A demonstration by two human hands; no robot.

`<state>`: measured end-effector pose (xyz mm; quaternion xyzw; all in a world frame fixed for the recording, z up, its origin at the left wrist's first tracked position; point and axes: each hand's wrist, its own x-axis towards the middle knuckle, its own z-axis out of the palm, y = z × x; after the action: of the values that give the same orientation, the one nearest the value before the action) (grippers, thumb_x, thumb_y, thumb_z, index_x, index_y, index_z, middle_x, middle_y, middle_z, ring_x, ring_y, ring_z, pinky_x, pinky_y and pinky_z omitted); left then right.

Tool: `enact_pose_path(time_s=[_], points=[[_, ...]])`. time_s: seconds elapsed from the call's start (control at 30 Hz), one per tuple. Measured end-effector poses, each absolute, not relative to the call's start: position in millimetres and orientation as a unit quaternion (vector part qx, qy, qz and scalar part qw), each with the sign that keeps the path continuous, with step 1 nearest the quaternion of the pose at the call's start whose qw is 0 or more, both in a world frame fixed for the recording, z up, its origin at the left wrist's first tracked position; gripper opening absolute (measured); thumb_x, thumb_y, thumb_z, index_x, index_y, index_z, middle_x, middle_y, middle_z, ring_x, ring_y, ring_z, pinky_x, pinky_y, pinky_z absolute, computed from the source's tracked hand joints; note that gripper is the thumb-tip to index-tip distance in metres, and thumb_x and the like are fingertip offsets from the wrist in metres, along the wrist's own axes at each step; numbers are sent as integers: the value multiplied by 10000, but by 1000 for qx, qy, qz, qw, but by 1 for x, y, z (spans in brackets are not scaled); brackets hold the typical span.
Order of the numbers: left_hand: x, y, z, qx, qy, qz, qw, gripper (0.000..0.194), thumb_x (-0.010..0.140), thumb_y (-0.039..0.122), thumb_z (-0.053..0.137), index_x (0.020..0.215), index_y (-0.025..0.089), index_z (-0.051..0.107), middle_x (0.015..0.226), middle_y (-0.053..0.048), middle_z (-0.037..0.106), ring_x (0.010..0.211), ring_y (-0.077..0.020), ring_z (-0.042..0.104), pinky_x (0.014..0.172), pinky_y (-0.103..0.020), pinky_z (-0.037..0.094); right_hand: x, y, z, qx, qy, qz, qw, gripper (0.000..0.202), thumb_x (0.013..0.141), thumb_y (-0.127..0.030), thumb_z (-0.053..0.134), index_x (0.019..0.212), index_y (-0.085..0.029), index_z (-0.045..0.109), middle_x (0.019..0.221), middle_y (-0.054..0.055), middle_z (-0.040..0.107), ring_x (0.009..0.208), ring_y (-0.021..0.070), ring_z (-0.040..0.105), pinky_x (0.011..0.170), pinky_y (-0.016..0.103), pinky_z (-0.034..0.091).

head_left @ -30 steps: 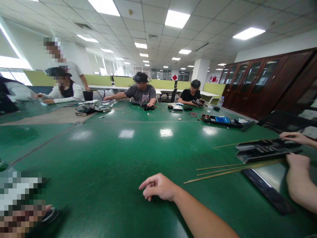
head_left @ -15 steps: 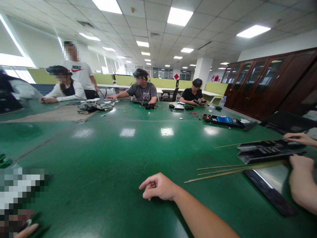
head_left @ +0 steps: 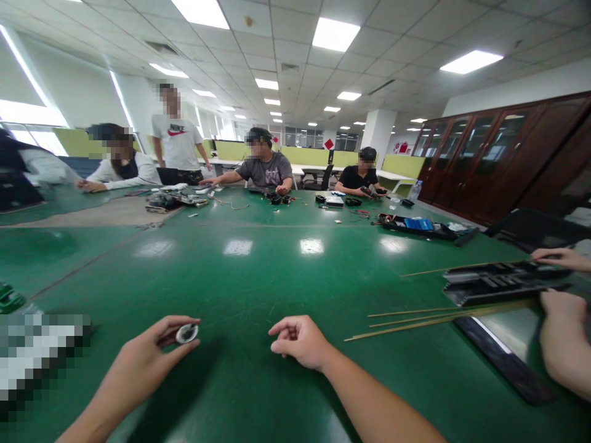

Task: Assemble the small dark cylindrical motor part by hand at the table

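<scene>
My left hand [head_left: 154, 344] is closed on a small round white object with a dark middle [head_left: 187, 333], pinched between thumb and fingers above the green table [head_left: 258, 271]. What kind of thing it is, I cannot make out. To its right, my right hand [head_left: 298, 341] hovers over the table with loosely curled fingers, the thumb and forefinger apart. Nothing shows between them. Nearest to the right hand are several thin brownish sticks [head_left: 406, 318] lying on the table.
Another person's hands [head_left: 561, 307] rest by a black slotted tray [head_left: 503, 280] at the right, above a dark flat panel [head_left: 503, 363]. Farther back lie a parts tray [head_left: 415, 226] and a pile of electronics [head_left: 175, 198]. Several co-workers sit or stand beyond.
My left hand has come up from the lower left corner toward the middle, carrying the round white object. My right hand has shifted slightly right. The standing person has moved right.
</scene>
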<state>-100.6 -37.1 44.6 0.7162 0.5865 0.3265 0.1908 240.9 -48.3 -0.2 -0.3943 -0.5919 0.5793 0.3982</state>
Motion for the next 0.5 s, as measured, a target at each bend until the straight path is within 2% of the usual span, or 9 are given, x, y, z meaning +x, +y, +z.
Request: enact_pose_path(time_s=[0.1, 0.23, 0.4, 0.5], points=[[-45, -19, 57, 764, 512, 304, 250, 444, 795, 486, 705, 1156, 234, 646, 1078, -50, 725, 958, -245, 692, 891, -362, 545, 243, -44, -2, -438, -607, 489, 447, 355, 732, -218, 750, 1077, -173, 680, 735, -15, 632, 580, 99, 544, 565, 218, 428], [8, -11, 54, 801, 447, 302, 259, 368, 817, 401, 710, 1155, 262, 662, 1080, -41, 715, 972, -239, 663, 868, -352, 527, 243, -44, -1, -484, -637, 392, 454, 510, 710, -140, 713, 1198, -230, 593, 918, 0, 645, 591, 92, 556, 552, 211, 439], [19, -15, 27, 833, 378, 307, 263, 323, 878, 352, 649, 1191, 276, 646, 1119, -50, 691, 1036, -227, 637, 937, -358, 494, 241, -48, 2, -500, -665, 347, 433, 590, 692, -129, 729, 1236, -264, 543, 1017, 1, 632, 600, 88, 576, 570, 212, 452], [16, -17, 17, 827, 381, 318, 265, 402, 859, 329, 671, 1251, 272, 603, 1166, -61, 679, 1065, -234, 636, 961, -367, 490, 239, -48, 3, -502, -676, 335, 422, 539, 701, -133, 730, 1198, -264, 570, 1005, -4, 635, 615, 96, 584, 596, 220, 460]])
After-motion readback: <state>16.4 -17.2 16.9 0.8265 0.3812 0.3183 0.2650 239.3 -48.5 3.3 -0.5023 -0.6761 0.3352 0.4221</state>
